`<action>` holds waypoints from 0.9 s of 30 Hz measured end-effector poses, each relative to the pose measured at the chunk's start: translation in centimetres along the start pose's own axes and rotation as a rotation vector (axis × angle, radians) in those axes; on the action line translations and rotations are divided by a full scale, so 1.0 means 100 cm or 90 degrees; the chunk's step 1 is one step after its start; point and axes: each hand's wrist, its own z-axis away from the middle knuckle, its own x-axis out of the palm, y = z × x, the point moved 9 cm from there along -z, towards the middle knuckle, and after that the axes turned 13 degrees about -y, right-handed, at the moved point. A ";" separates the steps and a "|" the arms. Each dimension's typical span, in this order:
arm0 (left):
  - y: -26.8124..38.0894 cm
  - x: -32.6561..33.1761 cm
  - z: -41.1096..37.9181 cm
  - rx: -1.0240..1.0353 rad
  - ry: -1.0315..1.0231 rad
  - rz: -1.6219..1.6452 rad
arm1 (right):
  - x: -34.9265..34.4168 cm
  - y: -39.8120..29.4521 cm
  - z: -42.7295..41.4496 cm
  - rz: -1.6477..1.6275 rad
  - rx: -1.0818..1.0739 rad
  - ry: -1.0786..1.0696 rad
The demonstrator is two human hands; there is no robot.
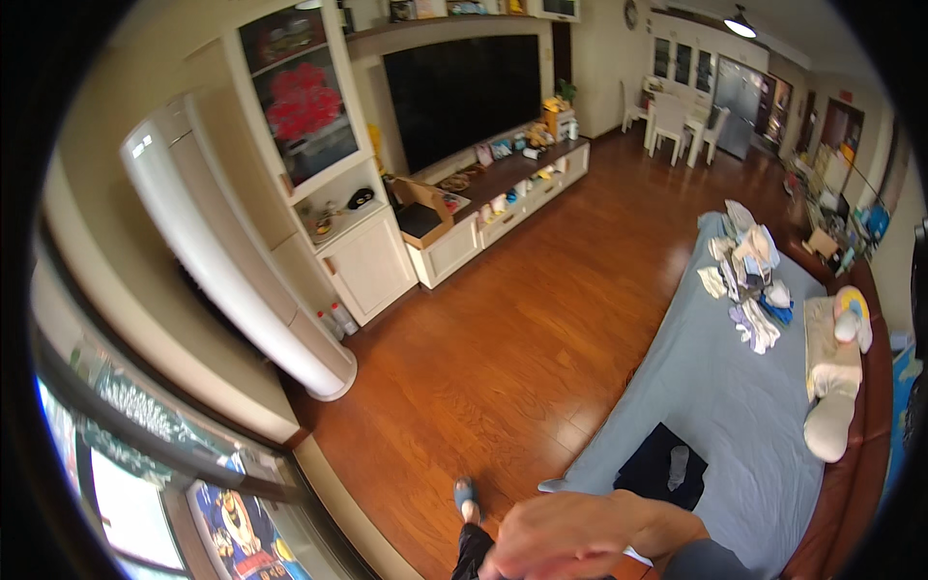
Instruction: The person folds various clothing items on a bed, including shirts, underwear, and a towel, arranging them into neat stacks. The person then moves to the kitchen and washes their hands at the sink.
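Note:
My right hand [565, 529] is raised close to the camera at the lower edge, its forearm coming in from the right. The fingers are bent and partly cut off by the frame, so whatever they may hold is hidden. A small white edge [638, 557] shows below the wrist; what it belongs to is unclear. Beyond the wrist, a folded dark navy cloth [641, 467] lies on the blue-grey sofa cover [732, 413], with a grey sock [678, 467] on top. Farther along the cover is a loose pile of clothes [750, 268]. My left hand is out of view.
Brown wood flooring [493, 362] runs between the sofa and the white TV cabinet [449, 257], which bears an open cardboard box [424, 217]. A tall air conditioner [239, 268] stands at left. Cushions [830, 428] rest along the leather sofa back [866, 428]. My slippered foot [465, 494] is on the floor.

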 end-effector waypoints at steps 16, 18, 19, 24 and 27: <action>0.173 -0.431 -0.283 0.284 0.081 0.168 | -0.309 0.047 -0.050 0.008 -0.024 0.398; 0.222 -0.469 -0.315 0.312 0.144 0.148 | -0.342 0.062 -0.034 0.020 0.115 0.443; 0.257 -0.472 -0.343 0.314 0.156 0.106 | -0.361 0.071 -0.022 0.040 0.186 0.474; 0.364 -0.413 -0.421 0.129 -0.007 -0.504 | -0.431 0.211 0.106 -0.016 0.151 0.297; 0.359 -0.392 -0.479 0.063 -0.117 -0.498 | -0.455 0.314 0.193 -0.071 0.345 0.209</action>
